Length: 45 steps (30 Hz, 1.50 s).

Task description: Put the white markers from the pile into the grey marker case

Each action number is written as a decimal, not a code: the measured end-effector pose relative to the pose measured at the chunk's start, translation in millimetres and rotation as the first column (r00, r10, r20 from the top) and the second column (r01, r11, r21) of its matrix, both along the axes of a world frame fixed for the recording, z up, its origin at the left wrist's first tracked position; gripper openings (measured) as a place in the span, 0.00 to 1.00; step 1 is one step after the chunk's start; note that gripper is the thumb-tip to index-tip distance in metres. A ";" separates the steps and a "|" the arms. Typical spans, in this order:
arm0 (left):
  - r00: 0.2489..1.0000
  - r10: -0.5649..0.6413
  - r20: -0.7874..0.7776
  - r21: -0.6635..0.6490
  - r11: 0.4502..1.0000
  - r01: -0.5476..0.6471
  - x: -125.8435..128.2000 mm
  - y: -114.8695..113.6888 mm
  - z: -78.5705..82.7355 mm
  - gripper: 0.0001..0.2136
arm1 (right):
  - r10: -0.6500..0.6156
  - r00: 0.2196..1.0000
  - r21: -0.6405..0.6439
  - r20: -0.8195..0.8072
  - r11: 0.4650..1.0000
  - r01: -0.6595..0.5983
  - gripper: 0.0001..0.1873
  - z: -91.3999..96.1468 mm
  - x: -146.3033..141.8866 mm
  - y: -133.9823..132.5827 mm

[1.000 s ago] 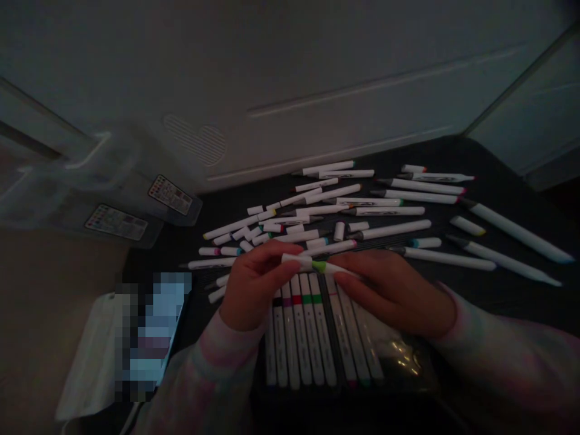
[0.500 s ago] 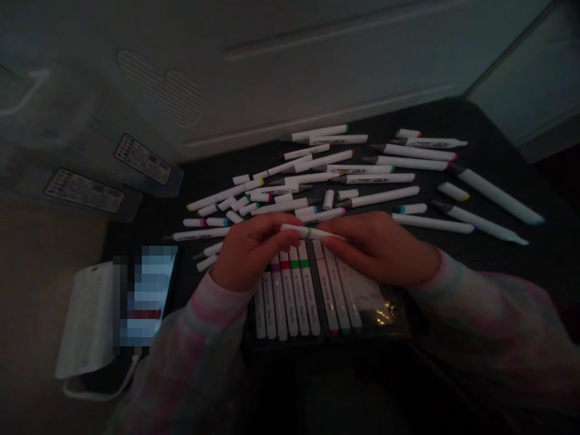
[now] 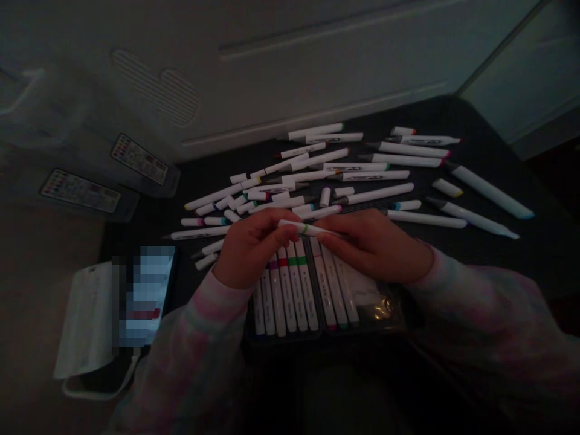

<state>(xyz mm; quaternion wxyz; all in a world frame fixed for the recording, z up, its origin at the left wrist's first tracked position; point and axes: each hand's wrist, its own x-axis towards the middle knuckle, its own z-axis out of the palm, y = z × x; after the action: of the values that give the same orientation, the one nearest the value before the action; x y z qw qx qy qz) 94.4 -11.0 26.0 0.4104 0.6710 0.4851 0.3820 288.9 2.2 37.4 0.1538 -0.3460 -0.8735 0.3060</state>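
Note:
Between both hands is a white marker (image 3: 307, 229) with a light green band. My left hand (image 3: 250, 244) pinches its left end between thumb and fingers. Wrapped round its right part, my right hand (image 3: 378, 244) hides much of the barrel. Just below the hands lies a dark marker case (image 3: 285, 339). White markers (image 3: 287, 302) with purple, red and green bands stand in a row in its left half; a few more fill part of the right half, beside a clear plastic sheet (image 3: 383, 305).
Many uncapped white markers (image 3: 380, 193) and loose caps (image 3: 325, 197) are strewn over the dark table (image 3: 489, 260) beyond the hands. At left are a lit phone (image 3: 151, 296) with a white cable (image 3: 122, 383), a white flap (image 3: 81, 320) and clear containers with labels (image 3: 81, 192).
The view has shifted slightly, so the markers appear a little further left. Both hands keep their hold on the green-banded marker, with hardly any movement.

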 end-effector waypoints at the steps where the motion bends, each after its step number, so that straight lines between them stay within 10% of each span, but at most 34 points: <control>1: 1.000 0.006 -0.001 0.000 1.000 -0.006 0.0 0.2 -0.5 0.06 | -0.014 1.000 0.011 0.010 1.000 0.014 0.16 0.3 -0.5 -0.6; 14: 0.995 0.020 0.094 -0.092 0.996 -0.012 1.6 5.3 -6.0 0.06 | -0.083 0.992 -0.254 -0.097 0.966 0.056 0.15 -0.1 -3.6 5.4; 22: 0.950 0.055 0.309 -0.200 0.980 0.008 1.5 4.5 -6.2 0.04 | -0.220 0.934 -0.702 -0.281 0.711 -0.044 0.12 1.7 2.1 6.3; 28: 0.950 0.065 0.306 -0.222 0.975 0.004 3.0 3.6 -8.6 0.04 | -0.267 0.911 -0.710 -0.314 0.703 -0.039 0.10 1.8 2.7 6.7; 34: 0.960 0.019 0.281 -0.192 0.981 0.036 3.2 0.4 -6.6 0.05 | -0.298 0.900 -0.807 -0.320 0.583 -0.094 0.07 1.7 4.4 6.7; 41: 0.975 0.029 0.221 -0.200 0.980 0.016 3.8 1.9 -5.4 0.06 | -0.237 0.927 -0.643 -0.291 0.766 -0.007 0.07 3.7 1.2 4.1; 45: 0.975 0.023 0.220 -0.193 0.981 0.021 3.0 2.2 -5.9 0.07 | -0.249 0.920 -0.727 -0.304 0.684 -0.055 0.08 2.1 0.9 4.8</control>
<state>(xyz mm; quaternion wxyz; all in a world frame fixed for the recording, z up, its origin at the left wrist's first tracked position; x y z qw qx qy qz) 97.4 -8.9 20.2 0.5250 0.5810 0.4717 0.4054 289.8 7.0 39.5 0.1869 -0.3591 -0.6147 0.6769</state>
